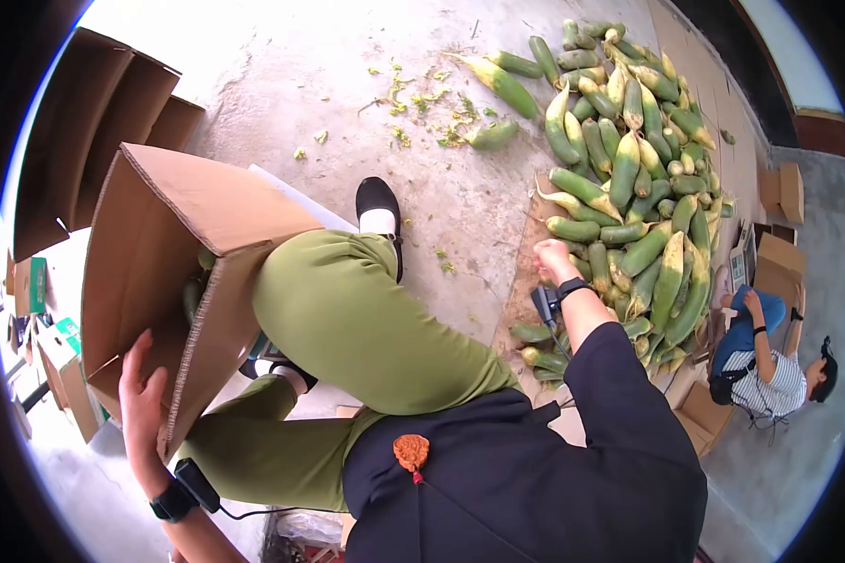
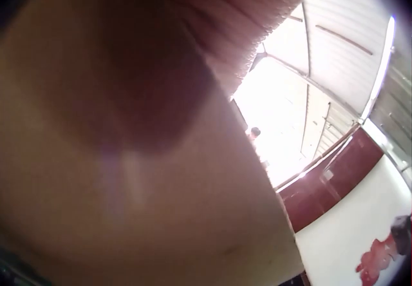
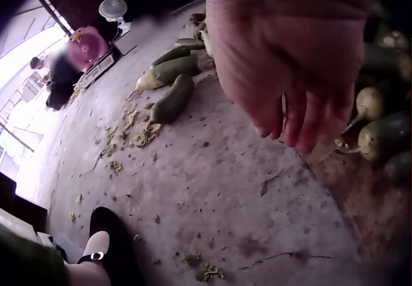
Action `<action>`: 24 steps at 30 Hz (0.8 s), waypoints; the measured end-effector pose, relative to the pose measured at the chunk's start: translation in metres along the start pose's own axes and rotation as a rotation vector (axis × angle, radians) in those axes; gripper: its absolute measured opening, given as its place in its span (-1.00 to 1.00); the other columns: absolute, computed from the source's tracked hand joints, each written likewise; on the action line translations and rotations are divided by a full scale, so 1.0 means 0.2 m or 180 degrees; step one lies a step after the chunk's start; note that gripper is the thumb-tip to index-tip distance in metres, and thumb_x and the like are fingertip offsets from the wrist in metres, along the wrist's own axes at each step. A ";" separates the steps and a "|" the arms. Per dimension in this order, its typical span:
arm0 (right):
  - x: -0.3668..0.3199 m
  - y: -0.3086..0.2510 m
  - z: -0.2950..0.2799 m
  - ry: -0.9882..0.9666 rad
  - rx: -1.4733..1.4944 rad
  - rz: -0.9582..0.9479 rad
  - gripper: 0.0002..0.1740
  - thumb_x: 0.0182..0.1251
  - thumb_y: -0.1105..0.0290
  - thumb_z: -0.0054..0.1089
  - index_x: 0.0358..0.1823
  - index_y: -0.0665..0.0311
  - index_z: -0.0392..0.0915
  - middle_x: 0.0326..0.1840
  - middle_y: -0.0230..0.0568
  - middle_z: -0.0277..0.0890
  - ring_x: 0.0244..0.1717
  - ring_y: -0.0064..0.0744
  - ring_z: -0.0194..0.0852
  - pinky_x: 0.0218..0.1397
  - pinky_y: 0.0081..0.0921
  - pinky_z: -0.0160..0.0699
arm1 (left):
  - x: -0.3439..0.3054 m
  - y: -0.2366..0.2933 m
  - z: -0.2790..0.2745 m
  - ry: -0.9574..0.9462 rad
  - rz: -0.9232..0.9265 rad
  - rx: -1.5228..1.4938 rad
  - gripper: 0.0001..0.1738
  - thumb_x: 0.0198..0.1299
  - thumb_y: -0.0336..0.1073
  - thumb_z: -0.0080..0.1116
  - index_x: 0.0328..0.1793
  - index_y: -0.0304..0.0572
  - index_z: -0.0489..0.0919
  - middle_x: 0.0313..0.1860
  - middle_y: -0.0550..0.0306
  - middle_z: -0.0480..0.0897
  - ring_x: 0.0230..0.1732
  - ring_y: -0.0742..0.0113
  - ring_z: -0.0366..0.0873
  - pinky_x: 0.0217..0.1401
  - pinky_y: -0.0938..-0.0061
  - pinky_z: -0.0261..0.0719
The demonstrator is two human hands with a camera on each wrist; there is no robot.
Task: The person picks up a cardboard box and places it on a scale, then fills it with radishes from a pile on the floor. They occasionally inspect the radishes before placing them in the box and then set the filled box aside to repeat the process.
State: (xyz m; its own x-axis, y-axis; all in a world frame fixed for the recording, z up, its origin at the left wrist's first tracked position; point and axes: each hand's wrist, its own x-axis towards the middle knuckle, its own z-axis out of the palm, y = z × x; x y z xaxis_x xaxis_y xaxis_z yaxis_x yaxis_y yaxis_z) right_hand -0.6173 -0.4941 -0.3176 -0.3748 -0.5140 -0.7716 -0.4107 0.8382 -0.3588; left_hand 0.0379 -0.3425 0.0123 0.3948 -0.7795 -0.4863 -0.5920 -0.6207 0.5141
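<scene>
In the head view a cardboard box (image 1: 244, 192) leans tilted against the person's green-trousered leg, its opening facing left. A few green radishes (image 1: 194, 298) show inside it. My left hand (image 1: 141, 403) is at the box's lower edge, fingers extended across the opening. My right hand (image 1: 554, 260) hangs beside a large pile of green radishes (image 1: 648, 188), its fingers loosely bent with nothing in them. The right wrist view shows that hand (image 3: 296, 80) over the concrete floor, radishes (image 3: 380, 134) close on its right. Skin and a brown surface fill most of the left wrist view.
Loose radishes (image 1: 502, 86) and leaf scraps (image 1: 404, 103) lie on the floor (image 1: 300, 75). More cardboard boxes (image 1: 84, 131) stand at the upper left. Another person (image 1: 770, 375) sits beyond the pile on the right. A pink basin (image 3: 87, 47) and a scale (image 3: 100, 67) appear in the right wrist view.
</scene>
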 end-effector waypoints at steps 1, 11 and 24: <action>0.00 0.03 -0.05 0.0065 0.0258 0.0150 -0.89 0.15 0.39 0.07 -0.30 0.18 0.52 -0.48 -0.31 0.49 -0.58 -0.45 0.44 -0.59 -0.37 0.41 | -0.03 0.02 0.00 0.0232 -0.0028 -0.0127 -0.41 0.13 -0.53 -0.03 0.36 -0.24 0.31 0.33 0.05 0.37 0.35 0.30 0.26 0.33 0.51 0.20; 0.15 0.50 -0.29 0.1071 -0.1252 0.0107 -0.48 -0.04 0.33 0.27 0.05 0.20 0.48 0.09 -0.02 0.48 0.10 0.01 0.44 0.15 -0.25 0.41 | -0.21 0.01 0.13 0.1625 0.0290 -0.0562 -0.62 0.31 -0.41 -0.01 0.25 -0.28 0.42 0.21 0.18 0.46 0.15 0.48 0.39 0.20 0.61 0.30; -0.18 0.19 0.02 0.0495 -0.3682 -0.0738 -0.48 0.05 0.38 0.18 0.13 0.03 0.40 0.23 -0.28 0.26 0.31 -0.19 0.14 0.20 -0.06 0.24 | -0.22 0.06 0.15 0.1737 0.0184 -0.0311 -0.66 0.31 -0.38 0.01 0.20 -0.26 0.48 0.16 0.17 0.49 0.14 0.46 0.41 0.14 0.61 0.35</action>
State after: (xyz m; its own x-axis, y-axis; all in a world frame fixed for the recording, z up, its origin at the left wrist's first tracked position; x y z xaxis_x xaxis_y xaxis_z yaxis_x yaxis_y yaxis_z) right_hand -0.6158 -0.4417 -0.3055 -0.2566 -0.7152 -0.6501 -0.9584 0.1012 0.2670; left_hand -0.0081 -0.3139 0.0180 0.6856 -0.7273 -0.0323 -0.5658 -0.5602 0.6049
